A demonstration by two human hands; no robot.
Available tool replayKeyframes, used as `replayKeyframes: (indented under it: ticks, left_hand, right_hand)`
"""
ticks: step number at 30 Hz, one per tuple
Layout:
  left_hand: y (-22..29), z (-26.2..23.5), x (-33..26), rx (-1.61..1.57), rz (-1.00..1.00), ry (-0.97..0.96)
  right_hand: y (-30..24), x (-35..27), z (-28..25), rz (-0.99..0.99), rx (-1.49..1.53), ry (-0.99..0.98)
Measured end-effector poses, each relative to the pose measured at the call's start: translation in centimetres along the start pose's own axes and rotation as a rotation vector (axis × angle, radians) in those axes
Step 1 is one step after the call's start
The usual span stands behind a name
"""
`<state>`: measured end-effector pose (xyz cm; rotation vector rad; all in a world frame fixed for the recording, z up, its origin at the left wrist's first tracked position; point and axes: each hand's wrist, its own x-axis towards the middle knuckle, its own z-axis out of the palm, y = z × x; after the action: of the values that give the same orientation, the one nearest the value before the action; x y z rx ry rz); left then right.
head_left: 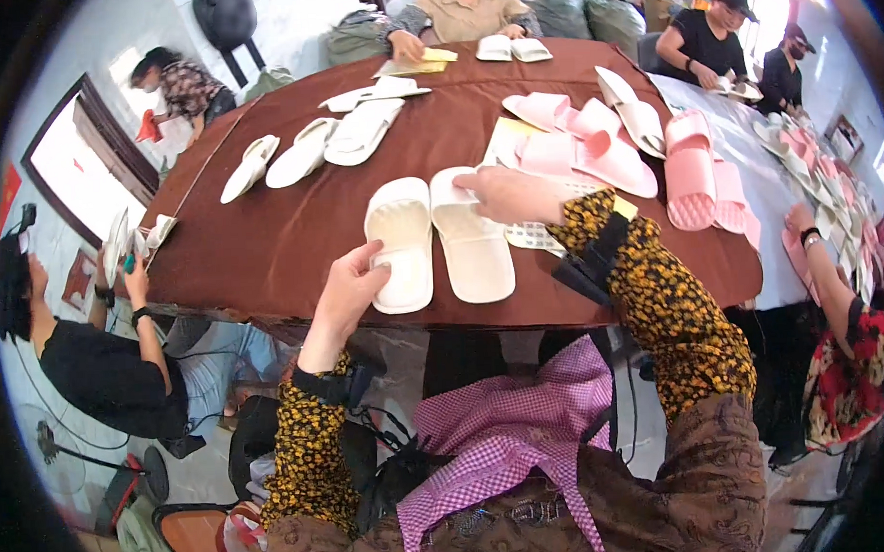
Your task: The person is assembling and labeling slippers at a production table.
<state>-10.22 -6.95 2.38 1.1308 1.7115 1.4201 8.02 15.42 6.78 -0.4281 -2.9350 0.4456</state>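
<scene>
In the head view, a pair of cream slippers lies side by side at the near edge of a table under a brown cloth (216, 221), squarely in front of the person. The left slipper (402, 243) has its long axis running almost straight from near to far. The right slipper (478, 255) is slightly skewed: its far end leans left toward its mate and its near end swings right, so the gap between them widens toward the person. Which end is the toe cannot be told surely.

The left hand (343, 284) is at the left side of the left slipper, thumb laid over its edge and forefinger beside it; whether they pinch or merely rest cannot be told. The right hand (522, 193) reaches in from the right, fingers bent with their tips at the far part of the right slipper; how firmly they press is hidden.

Just beyond the right slipper's right side, a white printed sheet (531, 237) lies partly beneath the right forearm. Pink slippers (691, 170) are spread farther right, and white slippers (364, 133) lie farther off to the left.
</scene>
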Motion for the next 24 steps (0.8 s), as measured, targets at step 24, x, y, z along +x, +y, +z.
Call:
replayKeyframes:
  ticks: [24]
  left_hand:
    - [1.4, 10.4, -0.3, 0.901, 0.787, -0.023]
  right_hand:
    - [3.9, -13.6, 0.9, 0.178, 0.207, 0.552]
